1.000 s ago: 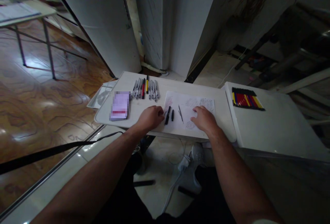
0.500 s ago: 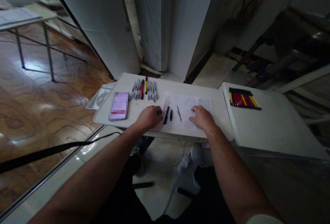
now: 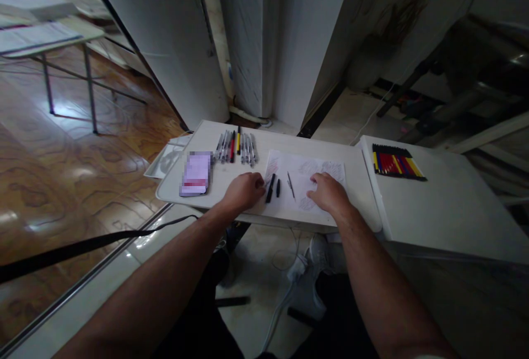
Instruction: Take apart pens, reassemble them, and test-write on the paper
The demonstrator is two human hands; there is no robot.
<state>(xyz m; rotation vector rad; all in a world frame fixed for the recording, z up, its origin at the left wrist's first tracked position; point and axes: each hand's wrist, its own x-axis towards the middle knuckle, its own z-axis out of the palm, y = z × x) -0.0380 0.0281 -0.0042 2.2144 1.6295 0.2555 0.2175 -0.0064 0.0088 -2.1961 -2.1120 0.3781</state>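
A sheet of paper [image 3: 308, 174] with red and dark scribbles lies on a small white table [image 3: 355, 183]. On the sheet lie a black pen body [image 3: 270, 188], a small black cap [image 3: 278, 188] and a thin refill [image 3: 291, 184], side by side. My left hand [image 3: 243, 191] rests knuckles up at the sheet's left edge, fingers curled, fingertips close to the pen body. My right hand [image 3: 328, 194] lies palm down on the right half of the sheet, fingers spread flat.
A row of several pens [image 3: 235, 147] lies at the table's far side, with a pale purple pad [image 3: 195, 173] to their left. A pack of coloured pens [image 3: 395, 162] sits on a second white surface [image 3: 446, 205] to the right. Cables and shoes lie on the floor below.
Both hands stay in place on the sheet. Only the camera has shifted slightly.
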